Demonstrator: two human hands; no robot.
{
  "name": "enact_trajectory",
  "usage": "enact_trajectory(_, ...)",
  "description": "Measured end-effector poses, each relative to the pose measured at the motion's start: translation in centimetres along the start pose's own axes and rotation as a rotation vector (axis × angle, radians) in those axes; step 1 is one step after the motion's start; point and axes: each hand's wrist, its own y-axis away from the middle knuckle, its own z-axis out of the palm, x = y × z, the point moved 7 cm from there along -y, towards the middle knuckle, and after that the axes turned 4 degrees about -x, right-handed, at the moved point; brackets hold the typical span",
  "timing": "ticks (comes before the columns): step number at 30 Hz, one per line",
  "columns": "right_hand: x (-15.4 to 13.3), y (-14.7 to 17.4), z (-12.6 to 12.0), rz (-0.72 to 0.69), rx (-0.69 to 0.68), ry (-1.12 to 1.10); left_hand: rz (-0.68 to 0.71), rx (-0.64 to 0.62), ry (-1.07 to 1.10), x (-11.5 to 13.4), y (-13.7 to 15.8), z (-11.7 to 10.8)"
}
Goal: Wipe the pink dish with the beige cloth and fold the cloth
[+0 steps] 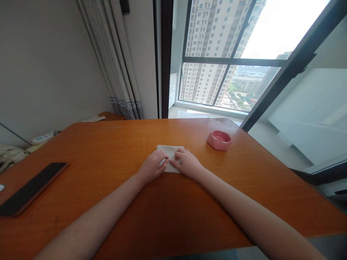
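A small white napkin [171, 168], folded into a rectangle, lies flat on the wooden table [119, 144] in front of me; whether it is paper or cloth I cannot tell. My left hand [154, 165] rests on its left side, fingers curled and thumb and forefinger pinched together on it. On its right side, my right hand [187, 163] is closed in the same way, its thumb close to the left fingertips near the napkin's middle. Parts of both side edges are hidden under the hands.
A pink bowl [220, 140] with an angular rim stands at the table's far right. To the left lies a long, flat black object [35, 187], with a small white thing [1, 187] beside it. A power strip [43, 138] sits beyond the left edge.
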Motion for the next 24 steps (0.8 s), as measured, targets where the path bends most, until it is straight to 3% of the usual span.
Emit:
enact_trajectory(6,4.4,5.0,-1.9,0.157,-0.095,0.073,0.074,-0.077,0.022,0.2,0.1,0.7)
enact_trajectory(8,7.1,7.2,-2.7,0.189,-0.111,0.07,0.078,-0.111,0.047,0.3,0.2,1.1)
enact_trajectory(13,16.2,12.1,-4.9,0.451,-0.206,0.208,0.047,-0.119,0.094,0.2,0.2,1.3)
enact_trajectory(16,19.2,13.3,-6.1,0.559,-0.273,0.274,0.052,-0.124,0.089,0.2,0.1,1.5)
enact_trajectory(19,16.8,11.6,-7.4,0.451,-0.169,0.299,0.036,-0.148,0.048,0.1,0.1,1.8)
enact_trajectory(22,9.8,8.4,-8.2,0.167,0.106,0.183,-0.01,-0.209,-0.027,-0.2,0.3,2.4)
enact_trajectory(24,4.8,6.1,-6.7,-0.016,0.135,0.015,-0.029,-0.244,-0.065,-0.4,0.4,2.6)
